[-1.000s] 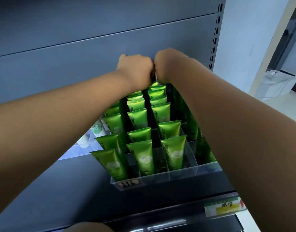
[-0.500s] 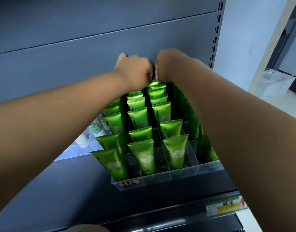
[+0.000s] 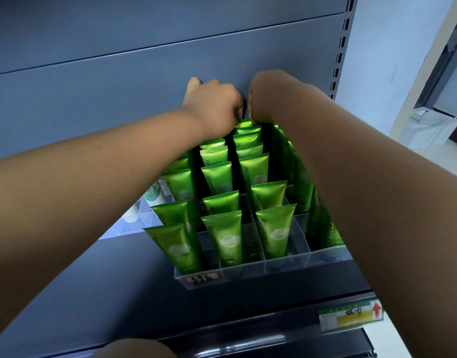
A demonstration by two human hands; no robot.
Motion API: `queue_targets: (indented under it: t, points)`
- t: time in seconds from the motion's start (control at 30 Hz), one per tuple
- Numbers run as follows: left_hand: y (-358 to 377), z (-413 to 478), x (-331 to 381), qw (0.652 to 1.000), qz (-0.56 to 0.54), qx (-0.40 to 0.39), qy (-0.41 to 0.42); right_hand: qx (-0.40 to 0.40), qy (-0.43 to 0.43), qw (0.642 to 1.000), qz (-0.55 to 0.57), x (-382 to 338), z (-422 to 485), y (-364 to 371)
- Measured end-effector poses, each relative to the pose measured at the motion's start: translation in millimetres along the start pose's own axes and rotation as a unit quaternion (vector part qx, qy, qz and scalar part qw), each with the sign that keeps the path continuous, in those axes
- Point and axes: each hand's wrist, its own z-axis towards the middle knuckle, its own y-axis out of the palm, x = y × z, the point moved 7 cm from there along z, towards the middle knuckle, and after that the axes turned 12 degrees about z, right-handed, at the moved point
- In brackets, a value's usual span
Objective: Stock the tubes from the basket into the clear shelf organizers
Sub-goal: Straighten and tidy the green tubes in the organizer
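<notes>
Two bare arms reach to the back of a clear organizer (image 3: 248, 271) on a grey shelf unit (image 3: 118, 112). The left hand (image 3: 214, 104) and right hand (image 3: 271, 98) meet knuckle to knuckle over the rearmost green tubes (image 3: 222, 236), which stand upright in rows, and their fingers curl down out of sight, so any grip cannot be told. This looks like seating a tube in the back row; next, both hands likely need to lift clear without toppling the front rows.
</notes>
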Motion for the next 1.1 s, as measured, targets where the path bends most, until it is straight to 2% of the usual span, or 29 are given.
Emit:
queue_targets:
  t: [0.3,0.43,0.53,0.77,0.83,0.97,1.1]
  points:
    - [1.6,0.4,0.9,1.000,0.011,0.019,0.001,0.004,-0.011,0.998,-0.064,1.1,9.0,-1.8]
    - [3.5,-0.3,-0.7,1.000,0.002,0.021,0.006,-0.082,-0.025,0.980,-0.181,-16.0,18.6,6.2]
    - [2.0,-1.2,-1.8,1.000,-0.028,0.001,0.007,-0.089,-0.053,0.968,-0.227,-24.7,18.1,-0.6]
    - [-11.5,-8.7,-16.3,0.979,-0.205,0.007,-0.014,-0.092,-0.069,0.971,-0.209,-34.1,7.6,-3.5]
    - [-12.9,-9.1,-15.5,0.977,-0.213,-0.010,-0.013,-0.102,-0.065,0.973,-0.196,-32.7,7.4,-1.2]
    - [-9.5,-7.8,-11.6,0.988,-0.154,-0.015,-0.005,-0.101,-0.046,0.975,-0.191,-29.6,6.3,-1.1]
    - [-3.1,-9.4,-5.8,0.984,-0.172,-0.043,0.029,-0.099,-0.028,0.976,-0.191,-27.3,5.0,0.7]
